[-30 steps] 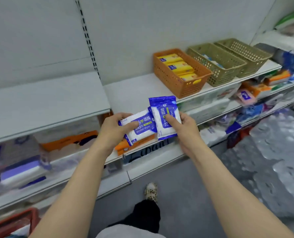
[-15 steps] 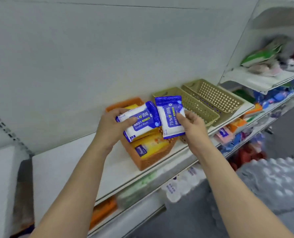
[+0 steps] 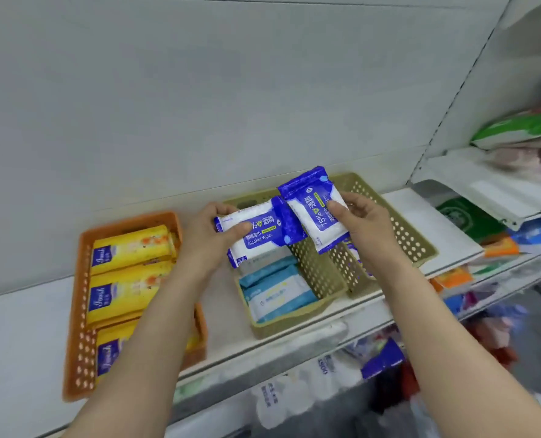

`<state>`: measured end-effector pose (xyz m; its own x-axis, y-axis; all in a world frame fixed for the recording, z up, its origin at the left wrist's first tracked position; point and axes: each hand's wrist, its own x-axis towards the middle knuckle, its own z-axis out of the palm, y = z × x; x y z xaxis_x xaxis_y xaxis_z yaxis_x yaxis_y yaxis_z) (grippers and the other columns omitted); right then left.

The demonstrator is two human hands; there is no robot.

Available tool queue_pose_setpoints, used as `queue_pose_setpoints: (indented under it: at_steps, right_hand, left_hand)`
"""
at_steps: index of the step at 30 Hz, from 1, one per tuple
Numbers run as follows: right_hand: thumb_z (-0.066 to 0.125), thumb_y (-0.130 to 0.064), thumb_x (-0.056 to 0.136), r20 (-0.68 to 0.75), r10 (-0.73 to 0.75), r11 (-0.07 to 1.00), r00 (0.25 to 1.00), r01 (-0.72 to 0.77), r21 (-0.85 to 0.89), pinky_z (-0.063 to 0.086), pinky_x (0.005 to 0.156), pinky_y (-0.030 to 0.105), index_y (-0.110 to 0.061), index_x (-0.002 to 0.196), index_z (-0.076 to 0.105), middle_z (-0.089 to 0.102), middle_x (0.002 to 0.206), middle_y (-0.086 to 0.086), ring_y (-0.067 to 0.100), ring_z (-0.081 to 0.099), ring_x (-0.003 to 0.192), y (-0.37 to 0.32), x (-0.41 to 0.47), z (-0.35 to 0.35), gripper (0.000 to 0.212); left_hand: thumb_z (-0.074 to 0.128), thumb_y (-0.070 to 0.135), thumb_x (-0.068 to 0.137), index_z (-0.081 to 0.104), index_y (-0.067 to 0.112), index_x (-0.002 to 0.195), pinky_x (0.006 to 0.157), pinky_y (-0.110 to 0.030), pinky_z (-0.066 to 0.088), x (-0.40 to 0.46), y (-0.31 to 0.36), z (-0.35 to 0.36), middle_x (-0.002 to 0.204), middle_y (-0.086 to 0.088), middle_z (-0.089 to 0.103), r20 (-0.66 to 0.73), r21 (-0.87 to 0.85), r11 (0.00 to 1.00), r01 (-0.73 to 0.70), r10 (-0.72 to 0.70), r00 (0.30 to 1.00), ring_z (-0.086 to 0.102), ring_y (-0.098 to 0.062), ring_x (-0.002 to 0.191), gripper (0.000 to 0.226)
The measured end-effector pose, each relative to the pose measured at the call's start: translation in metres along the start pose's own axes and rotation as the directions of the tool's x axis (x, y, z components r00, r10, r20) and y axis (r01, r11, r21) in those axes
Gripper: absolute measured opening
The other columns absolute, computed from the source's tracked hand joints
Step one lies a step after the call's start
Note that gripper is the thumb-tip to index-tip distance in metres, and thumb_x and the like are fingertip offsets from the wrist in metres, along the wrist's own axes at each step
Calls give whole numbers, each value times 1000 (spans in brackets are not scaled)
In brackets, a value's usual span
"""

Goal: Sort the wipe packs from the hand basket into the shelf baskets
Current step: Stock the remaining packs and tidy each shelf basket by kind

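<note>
My left hand (image 3: 210, 237) grips a blue-and-white alcohol wipe pack (image 3: 258, 233) above the middle olive basket (image 3: 294, 320), which holds light blue wipe packs (image 3: 275, 290). A second blue-and-white alcohol wipe pack (image 3: 316, 207) is pinched in my right hand (image 3: 362, 224), over the right olive basket (image 3: 405, 235). That basket shows a bit of blue-and-white pack under my right wrist. The orange basket (image 3: 79, 352) on the left holds yellow wipe packs (image 3: 130, 248). The hand basket is out of view.
The baskets stand on a white shelf (image 3: 16, 336) against a grey back panel. To the right, another shelf (image 3: 484, 184) carries green and pink packs. Lower shelves hold assorted blurred goods (image 3: 310, 384).
Both hands have carried the two alcohol wipe packs rightward, from over the orange basket to above the two olive baskets. The view has shifted closer to the shelf.
</note>
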<state>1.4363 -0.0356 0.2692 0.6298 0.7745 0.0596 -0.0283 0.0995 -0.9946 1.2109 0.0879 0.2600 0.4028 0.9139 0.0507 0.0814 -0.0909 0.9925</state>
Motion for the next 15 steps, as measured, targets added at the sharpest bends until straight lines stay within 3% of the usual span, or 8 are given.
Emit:
queue_pose_setpoints:
  at_steps: [5, 8, 15]
  right_hand:
    - [81, -19, 78, -6, 80, 996, 997, -80, -25, 59, 66, 34, -22, 94, 71, 77, 93, 6, 21, 73, 76, -12, 46, -50, 19]
    - [83, -24, 77, -25, 77, 992, 997, -79, -98, 56, 56, 26, -15, 101, 67, 77, 87, 2, 17, 74, 71, -18, 70, -67, 31]
    - [83, -35, 76, -46, 87, 959, 995, -97, -265, 54, 52, 21, -22, 98, 71, 76, 83, -4, 11, 74, 71, -2, 120, -89, 28]
  left_hand:
    - [80, 13, 79, 61, 17, 99, 54, -25, 56, 9, 6, 55, 90, -5, 74, -25, -18, 998, 60, -61, 998, 72, -13, 71, 28]
    - [80, 13, 79, 61, 21, 95, 59, -28, 58, 20, 6, 67, 92, -5, 74, -73, -10, 998, 60, -61, 996, 72, -13, 72, 26]
    - [80, 13, 78, 62, 12, 107, 49, -12, 47, 56, -4, 79, 89, 2, 70, -167, -4, 999, 43, -43, 985, 65, 4, 61, 34]
